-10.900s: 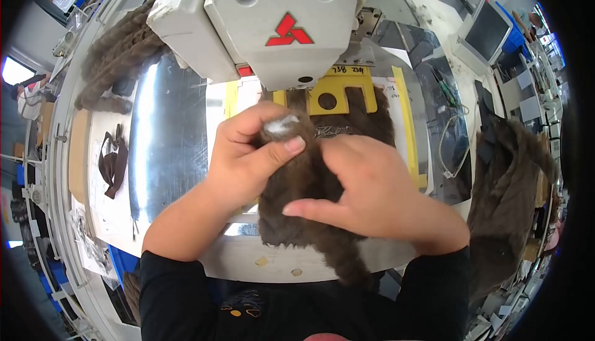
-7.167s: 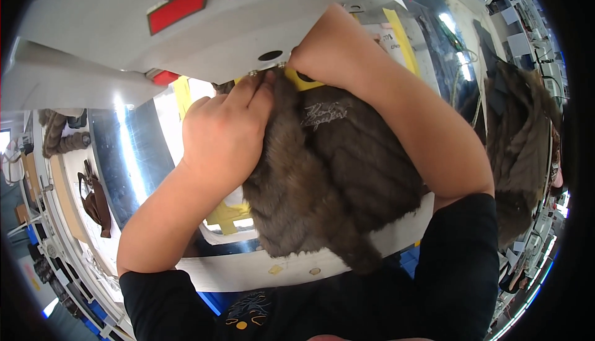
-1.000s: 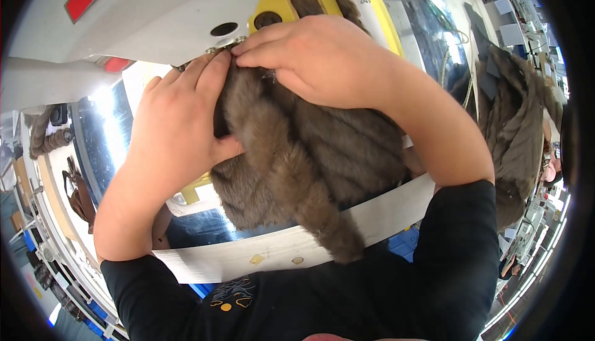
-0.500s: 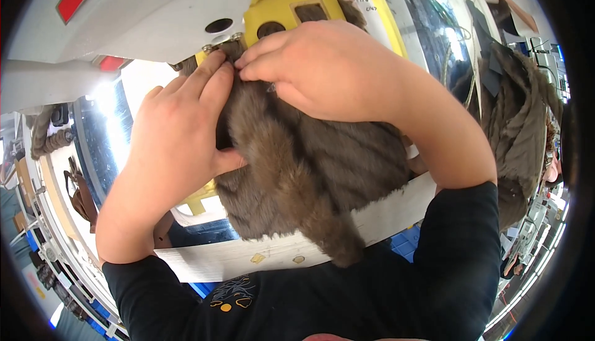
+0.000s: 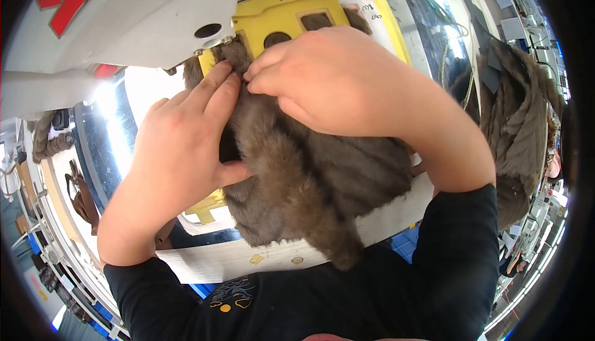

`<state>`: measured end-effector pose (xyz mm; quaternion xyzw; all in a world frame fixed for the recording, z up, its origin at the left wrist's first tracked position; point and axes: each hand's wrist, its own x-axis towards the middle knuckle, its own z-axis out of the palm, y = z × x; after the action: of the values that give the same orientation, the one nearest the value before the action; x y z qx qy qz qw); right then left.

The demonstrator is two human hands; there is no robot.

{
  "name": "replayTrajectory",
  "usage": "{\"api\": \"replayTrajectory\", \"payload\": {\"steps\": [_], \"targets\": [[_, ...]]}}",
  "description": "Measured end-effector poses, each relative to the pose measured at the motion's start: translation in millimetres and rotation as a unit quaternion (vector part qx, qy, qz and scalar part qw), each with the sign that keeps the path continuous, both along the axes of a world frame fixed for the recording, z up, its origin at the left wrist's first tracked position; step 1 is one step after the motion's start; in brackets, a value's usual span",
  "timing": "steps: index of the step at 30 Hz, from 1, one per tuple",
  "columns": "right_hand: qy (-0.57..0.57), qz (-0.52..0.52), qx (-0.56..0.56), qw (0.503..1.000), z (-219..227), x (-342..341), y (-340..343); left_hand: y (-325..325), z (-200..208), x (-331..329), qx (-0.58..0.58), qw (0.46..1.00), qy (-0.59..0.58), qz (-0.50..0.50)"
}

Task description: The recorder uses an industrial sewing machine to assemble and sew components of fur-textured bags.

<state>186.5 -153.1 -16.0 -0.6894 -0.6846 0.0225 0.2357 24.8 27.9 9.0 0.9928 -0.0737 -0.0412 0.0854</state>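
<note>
Brown fur pieces (image 5: pixel 365 164) lie beneath both hands, and a long fluffy fur strip (image 5: pixel 282 167) runs over them toward my body. My left hand (image 5: pixel 183 139) rests on the left side of the strip, fingers stretched forward and thumb apart, touching the fur. From the right, my right hand (image 5: pixel 322 77) reaches in with its fingers drawn together at the strip's far part, pinching the fur there. Just beyond the fingertips, the strip runs up to the underside of a white machine head (image 5: pixel 155 12). A yellow template (image 5: pixel 297 9) with cut-out windows lies over the fur.
A white board edge (image 5: pixel 211 263) crosses the front of the work surface. At the right hangs a heap of brown fur (image 5: pixel 514 130). Glossy metal surface (image 5: pixel 102 136) shows on the left, with more small fur pieces (image 5: pixel 52 139) beyond it.
Both hands and the fur's far part sit slightly lower in the picture. The machine head and the yellow template's far end appear shifted a little left. Both hands keep nearly the same pose.
</note>
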Motion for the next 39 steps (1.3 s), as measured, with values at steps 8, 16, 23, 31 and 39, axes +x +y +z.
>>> {"api": "replayTrajectory", "payload": {"steps": [8,16,23,31,39], "targets": [[0.036,-0.002,-0.012,0.999,-3.7,8.0,3.8,5.3,-2.9,8.7,-0.036,0.999,-0.014,0.001],[0.093,0.000,-0.100,0.991,19.2,-6.0,28.3,17.1,-6.4,-4.7,-0.080,0.996,0.015,0.025],[0.029,0.003,-0.093,0.995,-9.1,14.3,1.4,-14.4,5.9,-42.7,-0.127,0.986,-0.094,0.044],[0.056,0.064,-0.045,0.995,-26.2,33.0,8.2,-78.3,84.6,-189.7,-0.165,0.666,-0.727,0.033],[-0.013,0.008,-0.051,0.999,-18.9,21.8,-8.0,-127.9,173.6,-233.4,0.359,0.030,-0.912,-0.198]]}}
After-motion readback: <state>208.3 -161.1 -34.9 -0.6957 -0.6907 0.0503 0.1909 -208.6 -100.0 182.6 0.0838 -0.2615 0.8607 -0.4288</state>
